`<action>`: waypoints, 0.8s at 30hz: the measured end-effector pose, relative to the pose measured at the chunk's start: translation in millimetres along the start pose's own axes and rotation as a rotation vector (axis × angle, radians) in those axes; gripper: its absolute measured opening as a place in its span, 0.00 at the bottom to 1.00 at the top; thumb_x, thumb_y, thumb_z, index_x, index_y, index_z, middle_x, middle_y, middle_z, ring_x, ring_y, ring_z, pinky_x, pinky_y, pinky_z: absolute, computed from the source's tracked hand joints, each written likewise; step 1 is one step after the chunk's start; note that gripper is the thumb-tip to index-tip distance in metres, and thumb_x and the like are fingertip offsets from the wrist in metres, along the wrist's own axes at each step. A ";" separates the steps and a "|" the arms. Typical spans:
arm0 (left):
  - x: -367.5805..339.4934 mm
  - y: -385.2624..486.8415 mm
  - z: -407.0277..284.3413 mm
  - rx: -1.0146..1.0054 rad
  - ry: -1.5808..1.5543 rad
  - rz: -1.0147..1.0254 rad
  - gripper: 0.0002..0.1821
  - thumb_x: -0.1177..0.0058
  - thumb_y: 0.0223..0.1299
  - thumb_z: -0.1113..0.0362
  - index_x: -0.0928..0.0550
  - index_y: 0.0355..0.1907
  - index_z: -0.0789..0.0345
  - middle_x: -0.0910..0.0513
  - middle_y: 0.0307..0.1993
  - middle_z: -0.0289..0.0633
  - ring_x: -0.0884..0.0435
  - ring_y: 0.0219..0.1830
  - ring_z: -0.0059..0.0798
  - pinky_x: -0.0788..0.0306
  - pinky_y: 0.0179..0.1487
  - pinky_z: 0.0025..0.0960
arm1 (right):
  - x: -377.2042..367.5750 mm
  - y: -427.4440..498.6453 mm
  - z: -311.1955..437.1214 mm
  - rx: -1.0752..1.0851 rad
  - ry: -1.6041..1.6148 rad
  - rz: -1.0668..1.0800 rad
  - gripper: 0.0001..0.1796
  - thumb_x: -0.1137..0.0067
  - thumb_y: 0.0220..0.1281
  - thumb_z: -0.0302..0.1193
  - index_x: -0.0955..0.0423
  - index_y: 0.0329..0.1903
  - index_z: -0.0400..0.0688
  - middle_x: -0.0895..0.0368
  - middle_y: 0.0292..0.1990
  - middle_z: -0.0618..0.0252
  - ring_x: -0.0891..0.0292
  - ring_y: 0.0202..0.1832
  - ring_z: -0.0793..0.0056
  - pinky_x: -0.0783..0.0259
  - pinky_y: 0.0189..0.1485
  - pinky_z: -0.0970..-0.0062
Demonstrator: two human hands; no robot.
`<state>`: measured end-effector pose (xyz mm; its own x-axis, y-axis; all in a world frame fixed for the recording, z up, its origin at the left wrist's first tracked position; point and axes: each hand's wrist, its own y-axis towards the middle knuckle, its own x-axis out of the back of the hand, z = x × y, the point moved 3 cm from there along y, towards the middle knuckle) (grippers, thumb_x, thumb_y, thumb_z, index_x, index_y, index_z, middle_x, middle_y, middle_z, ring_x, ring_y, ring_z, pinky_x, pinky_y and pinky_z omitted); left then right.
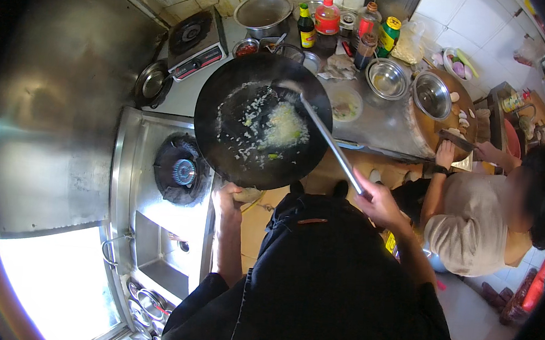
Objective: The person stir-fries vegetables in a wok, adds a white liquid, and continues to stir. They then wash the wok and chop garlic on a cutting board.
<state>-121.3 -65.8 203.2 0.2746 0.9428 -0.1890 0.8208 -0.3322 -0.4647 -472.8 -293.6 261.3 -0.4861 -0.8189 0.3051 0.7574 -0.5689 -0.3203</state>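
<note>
My left hand (227, 204) grips a cloth (248, 195) at the near edge of a large black wok (235, 162); I cannot tell whether a handle is under it. The wok is off the burner, in front of me and to its right. Rice (282, 125) with bits of egg and green lies heaped right of the wok's middle, with loose grains scattered around. My right hand (378, 201) is closed around the steel handle of a ladle or wok spatula (333, 146). Its head rests in the far right part of the wok, partly blurred by steam.
A gas burner (183, 172) burns blue on the left, beside a steel sink (162, 257). Sauce bottles (327, 20), steel bowls (387, 79) and a plastic tub (344, 104) line the back counter. At right, a co-worker (468, 221) cuts mushrooms with a cleaver (457, 140) on a round board (439, 129).
</note>
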 end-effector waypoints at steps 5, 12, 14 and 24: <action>10.3 6.1 6.9 -0.048 -0.033 0.018 0.14 0.41 0.41 0.78 0.23 0.34 0.69 0.21 0.31 0.44 0.17 0.32 0.41 0.19 0.38 0.44 | 25.9 -21.4 22.5 0.166 -0.304 0.207 0.41 0.33 0.68 0.23 0.34 0.81 0.57 0.15 0.38 0.61 0.18 0.37 0.70 0.19 0.46 0.68; 36.4 11.6 28.5 -0.020 0.079 -0.136 0.18 0.40 0.41 0.76 0.26 0.39 0.68 0.23 0.33 0.42 0.21 0.33 0.36 0.22 0.37 0.40 | 45.1 -22.9 24.2 0.248 -0.584 -0.134 0.41 0.34 0.65 0.24 0.33 0.80 0.59 0.17 0.33 0.58 0.18 0.31 0.63 0.20 0.39 0.67; 33.5 2.5 25.6 -0.052 0.153 -0.251 0.16 0.41 0.43 0.75 0.24 0.38 0.67 0.23 0.32 0.40 0.20 0.33 0.35 0.22 0.37 0.39 | 30.8 -18.0 14.8 0.177 -0.419 -0.152 0.40 0.36 0.68 0.25 0.35 0.81 0.57 0.18 0.32 0.60 0.20 0.30 0.68 0.22 0.37 0.67; 4.5 -31.1 -6.9 0.003 0.148 -0.092 0.09 0.43 0.45 0.77 0.20 0.33 0.67 0.21 0.29 0.36 0.20 0.30 0.32 0.23 0.35 0.40 | -6.6 -48.6 40.7 -0.447 0.668 0.460 0.39 0.41 0.75 0.33 0.43 0.83 0.39 0.23 0.39 0.66 0.31 0.25 0.87 0.32 0.24 0.84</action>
<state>-142.2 -51.0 222.8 0.2689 0.9630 -0.0161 0.8444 -0.2438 -0.4770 -488.7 -257.5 311.4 -0.4352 -0.7655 -0.4740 0.7670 -0.0395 -0.6405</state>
